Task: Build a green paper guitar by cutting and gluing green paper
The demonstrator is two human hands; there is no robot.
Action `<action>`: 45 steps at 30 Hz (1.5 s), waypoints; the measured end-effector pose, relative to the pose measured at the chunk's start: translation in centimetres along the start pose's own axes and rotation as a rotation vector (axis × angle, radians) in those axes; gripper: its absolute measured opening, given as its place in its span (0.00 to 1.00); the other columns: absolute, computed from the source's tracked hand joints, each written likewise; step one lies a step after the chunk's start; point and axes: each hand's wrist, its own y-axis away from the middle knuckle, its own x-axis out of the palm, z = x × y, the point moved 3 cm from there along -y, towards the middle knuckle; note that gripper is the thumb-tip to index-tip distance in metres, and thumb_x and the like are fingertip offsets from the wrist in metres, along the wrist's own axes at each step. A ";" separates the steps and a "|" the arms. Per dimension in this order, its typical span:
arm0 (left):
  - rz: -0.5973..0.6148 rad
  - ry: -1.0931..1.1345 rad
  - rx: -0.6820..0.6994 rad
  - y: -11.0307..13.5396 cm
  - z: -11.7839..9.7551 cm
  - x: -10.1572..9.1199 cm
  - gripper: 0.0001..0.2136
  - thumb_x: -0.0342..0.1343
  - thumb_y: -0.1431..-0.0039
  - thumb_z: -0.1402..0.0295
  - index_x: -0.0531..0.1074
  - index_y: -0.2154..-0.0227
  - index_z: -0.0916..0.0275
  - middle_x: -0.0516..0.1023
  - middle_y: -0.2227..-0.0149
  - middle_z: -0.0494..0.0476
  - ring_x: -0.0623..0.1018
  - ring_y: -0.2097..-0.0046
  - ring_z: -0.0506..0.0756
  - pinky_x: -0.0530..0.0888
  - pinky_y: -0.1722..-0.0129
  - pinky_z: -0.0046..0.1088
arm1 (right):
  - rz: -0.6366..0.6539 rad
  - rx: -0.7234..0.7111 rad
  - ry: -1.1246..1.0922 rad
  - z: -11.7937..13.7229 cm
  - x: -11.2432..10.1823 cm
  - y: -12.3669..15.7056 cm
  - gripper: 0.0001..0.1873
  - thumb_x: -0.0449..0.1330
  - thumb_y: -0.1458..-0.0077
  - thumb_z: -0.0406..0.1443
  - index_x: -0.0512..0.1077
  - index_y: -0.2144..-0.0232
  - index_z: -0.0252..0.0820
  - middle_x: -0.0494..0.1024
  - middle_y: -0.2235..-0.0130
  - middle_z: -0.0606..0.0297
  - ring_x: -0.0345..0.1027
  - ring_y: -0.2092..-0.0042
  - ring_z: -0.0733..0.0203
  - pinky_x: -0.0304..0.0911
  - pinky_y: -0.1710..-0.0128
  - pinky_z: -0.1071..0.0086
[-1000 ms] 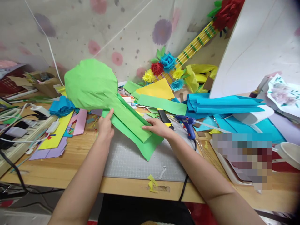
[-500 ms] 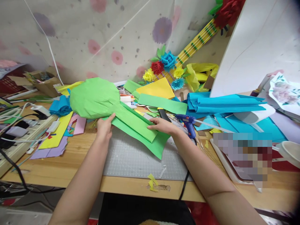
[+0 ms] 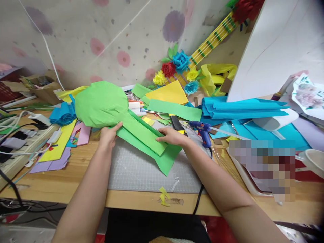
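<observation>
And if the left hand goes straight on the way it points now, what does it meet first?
The left hand would probably first meet the round green part of the paper shape it holds; depth is unclear, so it may pass underneath instead.

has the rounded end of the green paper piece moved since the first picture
Yes, downward: the rounded end had its top edge level with the pink backdrop spot at its upper right; now it sits below that spot.

your wooden table (image 3: 58, 185) carries a gray cutting mat (image 3: 139, 179) in front of you, a power strip (image 3: 42, 139) to your left, purple paper (image 3: 49, 164) and yellow scraps (image 3: 164, 194).
</observation>
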 end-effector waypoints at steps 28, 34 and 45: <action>1.017 -1.088 0.819 4.7 3.6 4.5 0.21 0.46 0.39 0.61 0.65 0.44 0.60 0.58 0.37 0.60 0.53 0.34 0.57 0.47 0.35 0.42 | -0.117 -0.138 0.492 2.0 2.2 0.3 0.15 0.62 0.47 0.38 0.75 0.57 0.37 0.76 0.54 0.56 0.65 0.53 0.53 0.57 0.54 0.66; 1.034 -1.040 0.748 4.4 3.6 4.6 0.20 0.48 0.41 0.64 0.67 0.46 0.58 0.58 0.37 0.59 0.53 0.34 0.56 0.47 0.36 0.43 | -0.043 -0.183 0.623 2.0 2.7 0.2 0.15 0.57 0.43 0.42 0.76 0.59 0.39 0.76 0.53 0.58 0.62 0.54 0.52 0.56 0.58 0.65; 0.895 -0.942 0.766 3.9 2.5 3.4 0.21 0.56 0.48 0.61 0.72 0.51 0.59 0.64 0.40 0.58 0.59 0.36 0.56 0.49 0.36 0.39 | -0.104 -0.194 0.650 2.5 2.8 1.1 0.23 0.61 0.49 0.48 0.74 0.56 0.38 0.77 0.56 0.54 0.62 0.53 0.48 0.56 0.58 0.64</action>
